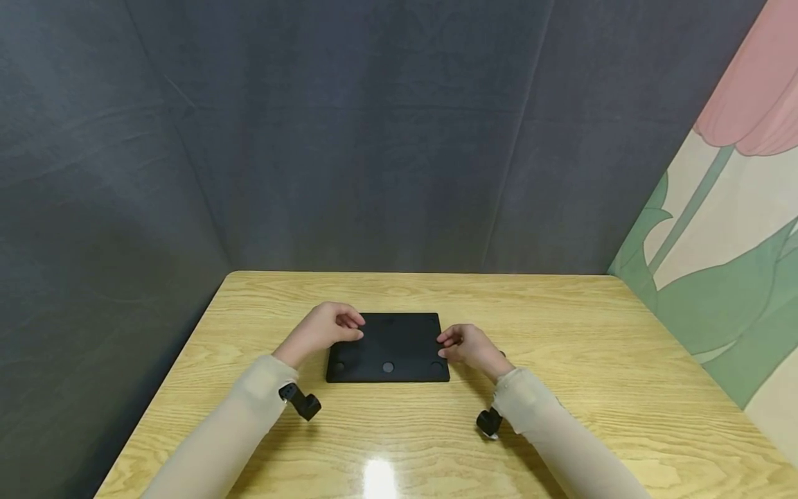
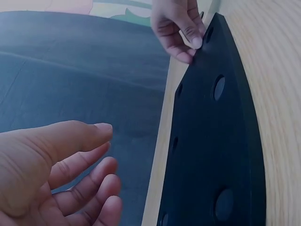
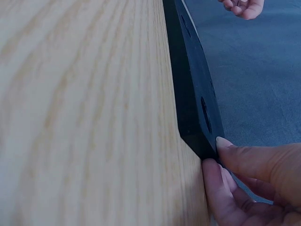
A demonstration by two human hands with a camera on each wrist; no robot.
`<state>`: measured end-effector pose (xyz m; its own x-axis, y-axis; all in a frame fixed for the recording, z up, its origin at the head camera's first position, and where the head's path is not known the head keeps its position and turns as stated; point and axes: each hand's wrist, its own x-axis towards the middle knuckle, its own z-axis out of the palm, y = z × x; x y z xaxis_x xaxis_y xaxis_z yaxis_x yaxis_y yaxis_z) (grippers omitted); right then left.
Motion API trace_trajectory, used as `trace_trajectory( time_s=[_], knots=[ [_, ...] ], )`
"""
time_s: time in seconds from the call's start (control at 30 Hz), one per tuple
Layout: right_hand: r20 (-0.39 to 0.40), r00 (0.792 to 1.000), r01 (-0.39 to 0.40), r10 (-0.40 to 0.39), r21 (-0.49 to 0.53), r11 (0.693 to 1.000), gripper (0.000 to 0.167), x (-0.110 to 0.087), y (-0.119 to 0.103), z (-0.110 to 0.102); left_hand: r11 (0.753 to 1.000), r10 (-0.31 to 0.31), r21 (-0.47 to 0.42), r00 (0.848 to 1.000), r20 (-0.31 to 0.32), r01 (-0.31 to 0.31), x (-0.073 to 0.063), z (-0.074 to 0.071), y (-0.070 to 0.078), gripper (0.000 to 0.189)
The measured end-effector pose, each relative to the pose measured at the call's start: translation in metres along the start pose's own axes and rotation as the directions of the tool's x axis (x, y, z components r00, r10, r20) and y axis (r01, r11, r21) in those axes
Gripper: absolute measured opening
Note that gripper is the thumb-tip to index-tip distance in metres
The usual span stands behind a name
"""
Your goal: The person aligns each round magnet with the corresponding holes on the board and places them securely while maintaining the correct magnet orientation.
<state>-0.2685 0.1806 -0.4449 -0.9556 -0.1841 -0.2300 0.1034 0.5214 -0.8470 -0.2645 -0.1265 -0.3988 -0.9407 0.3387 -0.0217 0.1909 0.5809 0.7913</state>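
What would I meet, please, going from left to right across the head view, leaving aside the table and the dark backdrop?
Left hand → black panel → right hand → wall painted with flowers.

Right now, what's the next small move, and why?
Probably lower the left hand to the left edge of the black panel: the left wrist view shows that hand relaxed and clear of it, while the right hand appears to pinch the right edge.
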Motion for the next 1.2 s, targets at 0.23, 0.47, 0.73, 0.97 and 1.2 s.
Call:
trace_trajectory(
  time_s=[0.23,0.47,0.73,0.97,1.2],
  knots=[
    [-0.003,1.000,-0.006,0.006,-0.011,1.000,0.021,-0.001,-0.002,0.000,1.000,-0.003,0.029,0.999,-0.048,0.005,-0.004,-0.008,-0.011,0.019],
    [0.001,1.000,-0.004,0.004,-0.015,1.000,0.021,-0.002,-0.002,0.000,0.996,-0.073,0.048,0.994,-0.079,0.077,-0.008,-0.014,-0.025,0.020],
    [-0.003,1.000,-0.004,0.003,-0.011,1.000,0.022,-0.001,-0.001,0.000,0.996,-0.079,0.030,0.994,-0.078,0.082,-0.011,-0.018,-0.041,0.019],
    [-0.015,1.000,-0.008,0.008,-0.011,1.000,0.021,0.000,0.000,0.000,0.990,-0.142,0.010,0.987,-0.071,0.143,-0.013,-0.016,-0.051,0.021],
    [-0.014,1.000,-0.005,0.005,-0.008,1.000,0.021,0.000,0.000,0.000,0.984,-0.179,0.002,0.982,-0.056,0.179,-0.012,-0.011,-0.059,0.019]
  ],
)
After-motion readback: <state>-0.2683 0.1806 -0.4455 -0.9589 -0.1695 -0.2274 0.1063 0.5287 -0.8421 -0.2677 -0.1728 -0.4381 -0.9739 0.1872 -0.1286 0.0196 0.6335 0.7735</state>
